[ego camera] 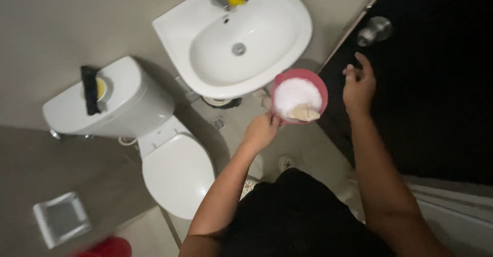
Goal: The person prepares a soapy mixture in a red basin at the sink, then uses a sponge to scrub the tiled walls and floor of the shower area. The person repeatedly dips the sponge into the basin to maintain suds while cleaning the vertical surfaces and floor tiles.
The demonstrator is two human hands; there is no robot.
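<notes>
Dark clothing (pixel 298 216) on the person's body fills the lower middle of the head view, nearest the camera, with both forearms reaching forward from it. A pink bowl (pixel 299 96) is gripped at its near rim by the left hand (pixel 262 131), whose fingers are closed on the edge. White foam or powder (pixel 294 93) fills the bowl, and a pale beige lump, possibly a sponge or cloth (pixel 305 113), is seen resting in it near the rim; its kind cannot be told for certain. The bowl is held just below the front edge of the white washbasin (pixel 233 39), above the tiled floor (pixel 303 144). The right hand (pixel 358 85) is raised beside the bowl, empty, with fingers spread apart, in front of a dark door (pixel 436 92) and well below its round metal knob (pixel 375 30). A white toilet (pixel 174 169) with its lid shut is seen to the left, with a black object (pixel 90 88) laid across the cistern (pixel 110 100).
</notes>
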